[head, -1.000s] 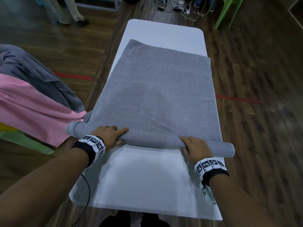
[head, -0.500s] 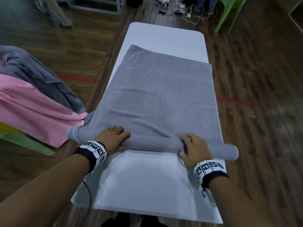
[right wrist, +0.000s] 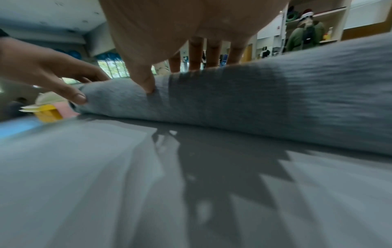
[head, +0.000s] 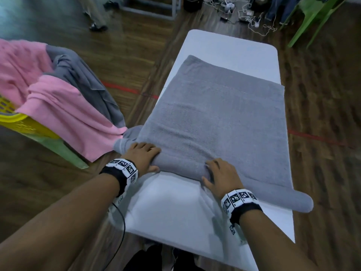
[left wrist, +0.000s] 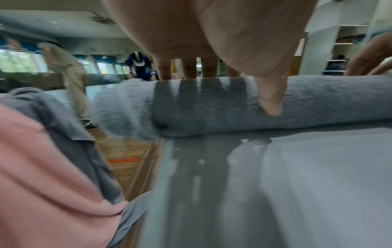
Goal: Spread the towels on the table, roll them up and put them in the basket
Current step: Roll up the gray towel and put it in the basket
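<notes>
A grey towel (head: 224, 118) lies spread on the white table (head: 175, 212), its near edge wound into a roll (head: 273, 194) that runs across the table. My left hand (head: 143, 155) lies over the roll's left part, fingers across the top and thumb (left wrist: 270, 100) on the near side. My right hand (head: 218, 177) wraps the roll near the middle, fingers curled over it and thumb (right wrist: 146, 83) pressed into the cloth. The roll's ends stick out past both table edges. A yellow basket (head: 11, 118) at the left holds a pink towel (head: 58, 106) and another grey towel (head: 82, 81).
The pink towel hangs out of the basket and nearly touches the roll's left end. A green chair (head: 312, 18) and loose cables (head: 254, 18) lie on the wooden floor beyond the table. A person's legs (head: 95, 14) show at the far left.
Both hands have pushed the roll farther up the table, so it is thicker and less flat towel remains. My view has swung left, bringing the basket into sight.
</notes>
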